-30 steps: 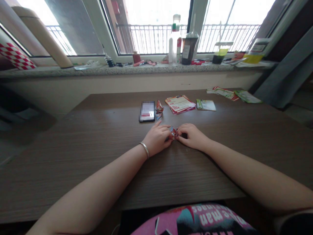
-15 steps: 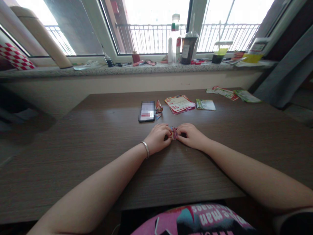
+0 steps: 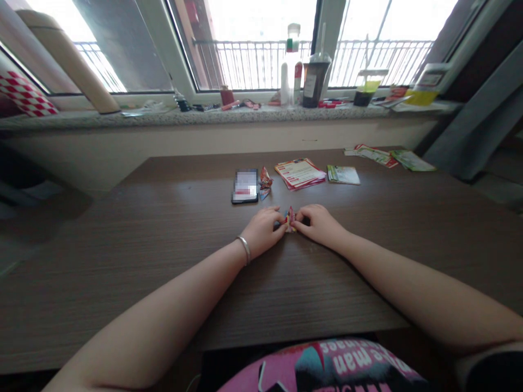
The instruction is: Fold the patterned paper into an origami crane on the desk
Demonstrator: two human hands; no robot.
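Observation:
A small piece of folded, colourfully printed paper [image 3: 290, 221] is pinched between my two hands just above the brown table [image 3: 196, 294]. My left hand [image 3: 265, 228], with a silver bangle at the wrist, grips its left side between thumb and fingers. From the other side my right hand [image 3: 316, 223] pinches its right edge with thumb and forefinger. The fingertips hide part of the paper. Just beyond the hands lie a phone [image 3: 245, 185] with a lit screen and, touching or close beside it, a folded red-and-orange printed paper piece [image 3: 265, 181].
A stack of printed paper sheets [image 3: 300, 173] lies behind my hands, with a smaller stack of cards [image 3: 344, 175] to its right. More printed leaflets [image 3: 378, 155] rest at the far right corner. Cups, bottles and small items line the granite windowsill [image 3: 245, 115].
The folded paper between my fingers has turned slightly, and a pointed red-pink tip now stands up. My left fingers have shifted a little; the other things stay in place.

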